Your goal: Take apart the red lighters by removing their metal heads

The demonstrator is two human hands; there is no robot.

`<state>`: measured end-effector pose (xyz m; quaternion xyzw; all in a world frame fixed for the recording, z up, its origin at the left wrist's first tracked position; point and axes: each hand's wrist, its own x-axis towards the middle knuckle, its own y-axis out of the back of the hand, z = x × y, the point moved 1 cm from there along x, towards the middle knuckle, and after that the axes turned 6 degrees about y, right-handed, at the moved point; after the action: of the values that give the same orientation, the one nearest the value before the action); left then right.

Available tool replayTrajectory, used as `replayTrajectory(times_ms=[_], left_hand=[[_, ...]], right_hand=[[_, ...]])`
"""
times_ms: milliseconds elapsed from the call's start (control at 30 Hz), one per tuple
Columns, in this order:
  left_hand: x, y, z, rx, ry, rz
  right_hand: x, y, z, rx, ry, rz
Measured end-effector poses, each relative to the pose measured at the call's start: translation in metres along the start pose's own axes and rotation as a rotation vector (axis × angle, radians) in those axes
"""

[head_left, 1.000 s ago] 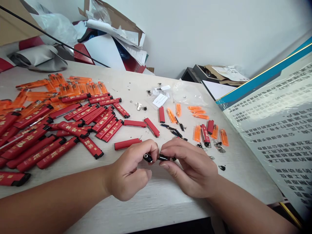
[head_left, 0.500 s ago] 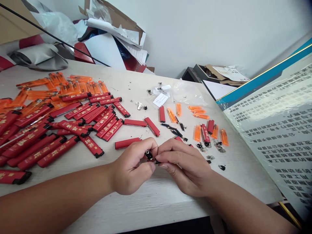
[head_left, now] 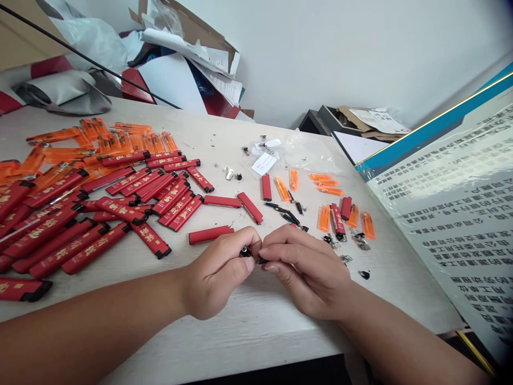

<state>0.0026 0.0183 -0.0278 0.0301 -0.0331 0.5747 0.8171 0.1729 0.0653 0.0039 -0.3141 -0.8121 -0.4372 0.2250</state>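
My left hand [head_left: 224,275] is closed around a lighter [head_left: 245,251]; only its black end with a round metal ring shows between thumb and curled forefinger. Right beside it, my right hand [head_left: 310,267] pinches a small black part [head_left: 262,260] between thumb and fingertips. The fingers of both hands nearly meet, and whether the black part touches the lighter I cannot tell. Just behind my left hand lies a plain red lighter sleeve [head_left: 210,235]. Another red sleeve [head_left: 250,208] lies beyond the hands.
Red lighters with gold lettering [head_left: 96,243] and orange lighters [head_left: 120,143] are heaped on the left. Loose orange bodies [head_left: 324,218], black pieces [head_left: 289,215] and metal bits [head_left: 362,241] are scattered right. A printed board [head_left: 449,203] leans along the right side.
My left thumb has moved up over the lighter's end, so less of it shows. My right hand has shifted slightly up and right with the small black part.
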Motion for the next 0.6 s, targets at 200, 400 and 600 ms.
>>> replayTrajectory(times_ms=[200,400,600], left_hand=[[0.0002,0.0019,0.0003,-0.012,0.014,-0.046],[0.0013,0.0043,-0.0021,-0.142,0.058,-0.095],[0.0025,0.0040,-0.0037,-0.147,0.050,-0.144]], right_hand=[[0.0002,0.0003,0.0007,0.042,-0.006,0.029],[0.0018,0.0019,0.0012,0.084,-0.050,0.116],[0.0022,-0.0035,0.0027,0.179,-0.132,0.110]])
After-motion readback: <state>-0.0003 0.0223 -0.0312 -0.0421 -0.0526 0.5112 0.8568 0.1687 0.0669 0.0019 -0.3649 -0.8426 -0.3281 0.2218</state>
